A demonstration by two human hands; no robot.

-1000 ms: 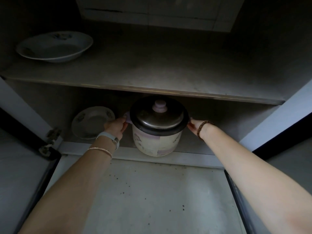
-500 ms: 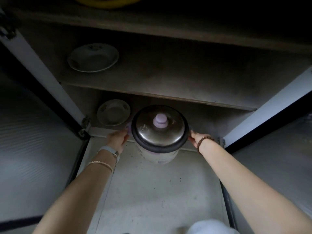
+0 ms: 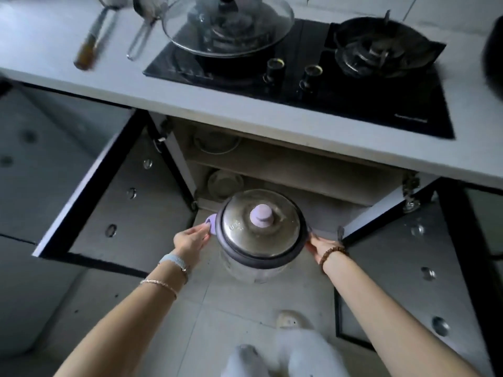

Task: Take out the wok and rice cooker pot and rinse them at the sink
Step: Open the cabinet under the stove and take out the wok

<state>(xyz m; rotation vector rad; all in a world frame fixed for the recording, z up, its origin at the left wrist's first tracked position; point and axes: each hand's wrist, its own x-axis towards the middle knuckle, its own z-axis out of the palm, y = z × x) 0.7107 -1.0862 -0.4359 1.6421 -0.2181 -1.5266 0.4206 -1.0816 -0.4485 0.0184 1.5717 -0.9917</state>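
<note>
White print at the black glass stove (image 3: 381, 104) corner and a stamp on the cooker (image 3: 272, 240) lid, both unreadable. Dim kitchen, white tabletop (image 3: 190, 104), grey tile floor (image 3: 245, 303), cabinet doors open. Cooker has a steel lid, lilac knob and dark rim, and is held before the open cabinet, below the tabletop. Left hand (image 3: 190, 239) fingers pinch its lilac side handle. Right hand (image 3: 321, 246) is at the opposite side, fingers hidden, cannot tell.

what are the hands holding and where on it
The rice cooker, by its sides: left hand at the purple side handle, right hand at the opposite side, fingers hidden.
</note>
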